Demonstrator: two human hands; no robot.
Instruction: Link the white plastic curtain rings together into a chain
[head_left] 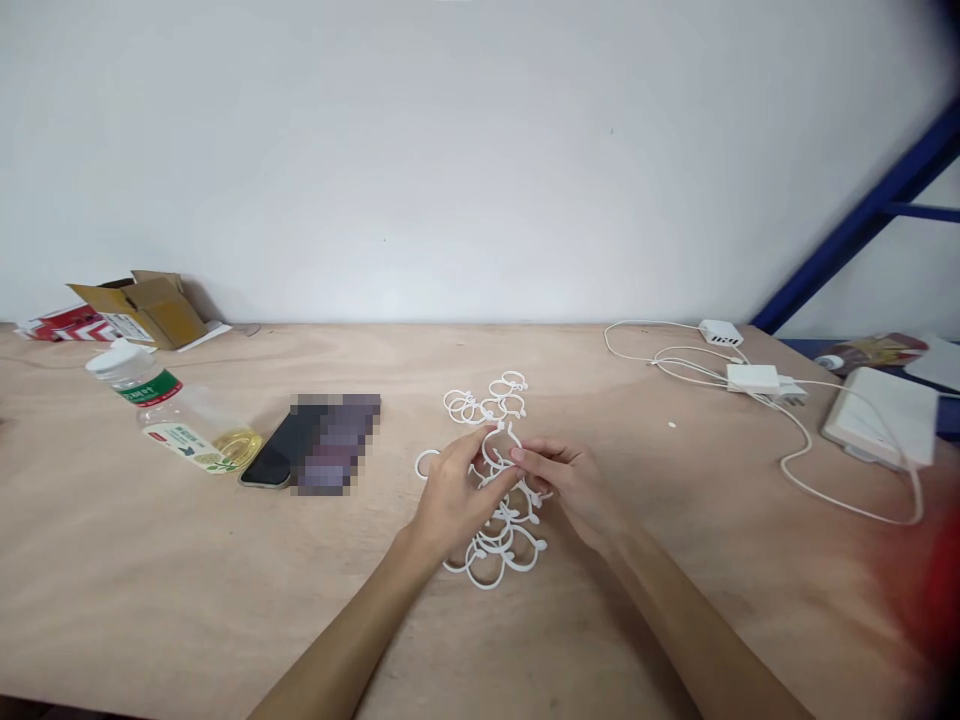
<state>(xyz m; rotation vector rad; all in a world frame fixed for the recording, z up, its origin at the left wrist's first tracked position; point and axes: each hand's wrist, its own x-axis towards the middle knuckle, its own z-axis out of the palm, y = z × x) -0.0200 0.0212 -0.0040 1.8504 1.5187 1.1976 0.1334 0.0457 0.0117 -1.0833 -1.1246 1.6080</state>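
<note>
Between my two hands, above the table, is a white plastic curtain ring [517,437] with a gap at its top. My left hand [450,490] is closed on the ring's left side, thumb and fingers curled toward it. On the other side my right hand [576,488] pinches the ring's right edge between thumb and fingers. Beneath and just in front of my hands lies a loose pile of similar rings [486,584], partly hidden by them. Several more rings [491,410] lie beyond my hands, and a single ring [418,466] shows left of my left hand.
On the wooden table [225,580], left, are a phone [271,455], a pixelated patch beside it, a clear bottle [161,405] of yellow liquid, and an opened cardboard box [165,310]. To the right are white cables [795,480], a charger [752,378] and a white box [881,415].
</note>
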